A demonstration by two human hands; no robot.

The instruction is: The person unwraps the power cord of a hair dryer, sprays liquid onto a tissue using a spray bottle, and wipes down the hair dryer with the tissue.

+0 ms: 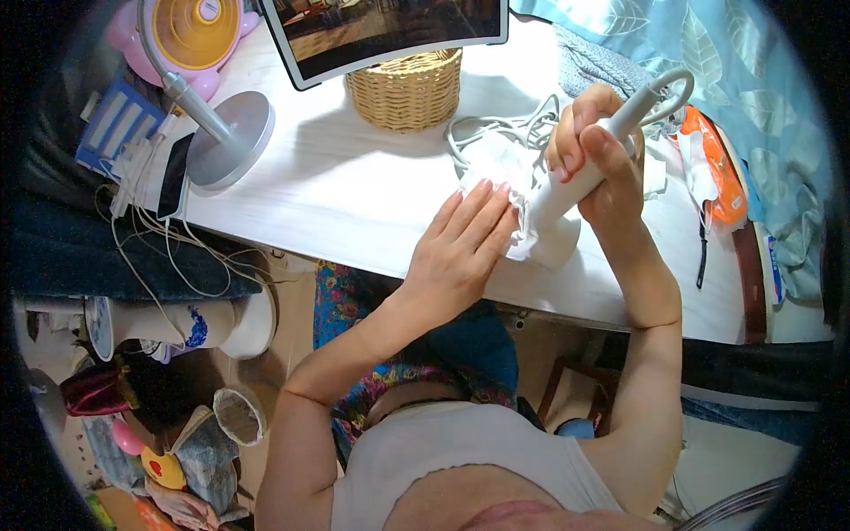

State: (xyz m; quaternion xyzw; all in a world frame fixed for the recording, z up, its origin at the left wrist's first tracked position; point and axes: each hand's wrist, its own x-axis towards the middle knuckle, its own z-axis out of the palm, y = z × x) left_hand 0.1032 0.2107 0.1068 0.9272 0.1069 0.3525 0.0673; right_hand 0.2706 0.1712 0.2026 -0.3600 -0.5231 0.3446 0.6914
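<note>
My right hand is wrapped round a white cylindrical device, tilted over the right half of the white table. A grey-white cord leaves its upper end in a loop. Against the device's lower left side lies a crumpled white tissue. My left hand rests on the tissue, palm down, with its fingers stretched out. What lies under those fingers is hidden. Coiled cord sits just behind the tissue.
A woven basket stands behind, below a screen. On the left are a round lamp base, a phone and tangled cables. An orange packet and a black strap lie at the right, beside a blue curtain.
</note>
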